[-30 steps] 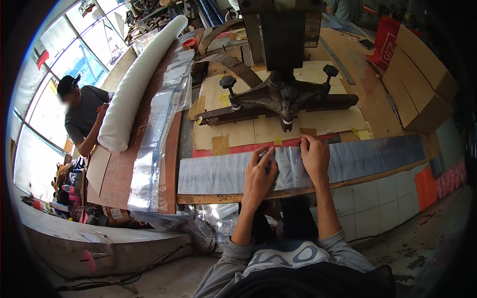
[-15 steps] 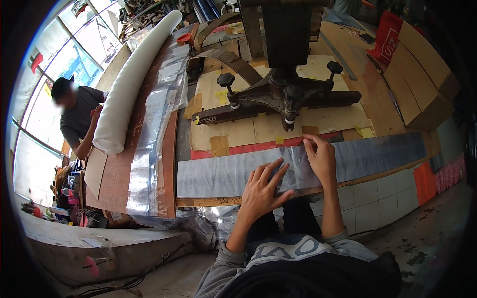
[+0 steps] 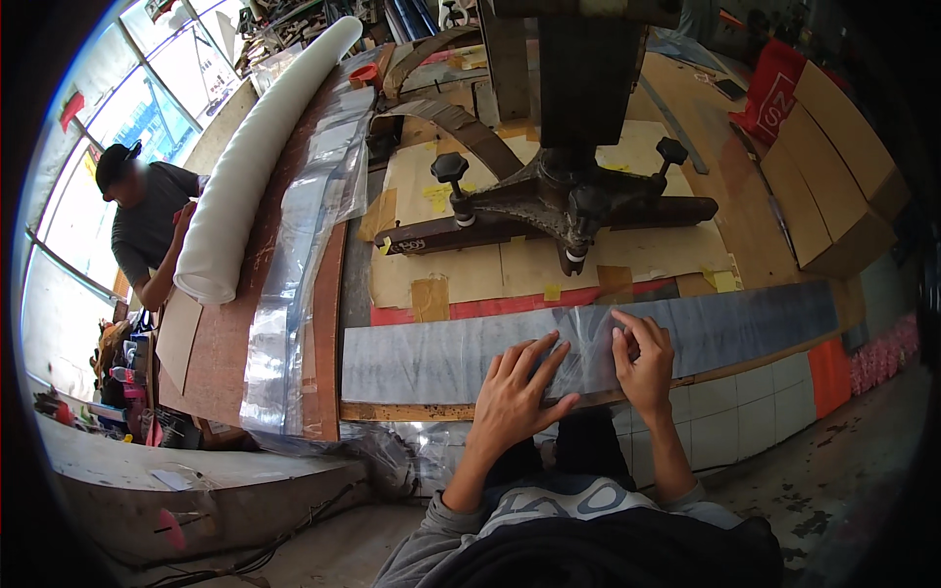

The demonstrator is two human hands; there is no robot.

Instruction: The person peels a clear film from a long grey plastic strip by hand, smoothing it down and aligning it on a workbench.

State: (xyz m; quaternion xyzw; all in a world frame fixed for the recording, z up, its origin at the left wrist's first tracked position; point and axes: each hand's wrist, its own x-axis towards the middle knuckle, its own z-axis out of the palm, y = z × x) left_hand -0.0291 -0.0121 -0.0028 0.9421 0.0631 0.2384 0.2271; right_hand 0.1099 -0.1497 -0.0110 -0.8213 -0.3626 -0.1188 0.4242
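Observation:
A long grey, smoky strip (image 3: 431,355) lies along the near edge of the table. Across its middle sits a piece of clear plastic film (image 3: 585,343), wrinkled and shiny. My left hand (image 3: 518,392) rests at the film's left side, fingers spread, palm down. At the film's right side my right hand (image 3: 647,367) is bent, thumb and forefinger close together at its edge; they appear to pinch it. Just beyond the strip stands a dark metal press head (image 3: 564,191) with black knobs, over a tan board (image 3: 441,265) patched with tape.
A thick white roll (image 3: 245,186) and clear plastic sheeting (image 3: 284,294) lie along the left table. Past the roll, a person (image 3: 147,216) in a dark top and cap stands by the windows. Cardboard boxes (image 3: 823,176) and a red bag (image 3: 774,93) occupy the right side.
My right hand has drawn back toward me and slightly right, away from the strip's far edge, its fingers more curled. My left hand stays nearly in place.

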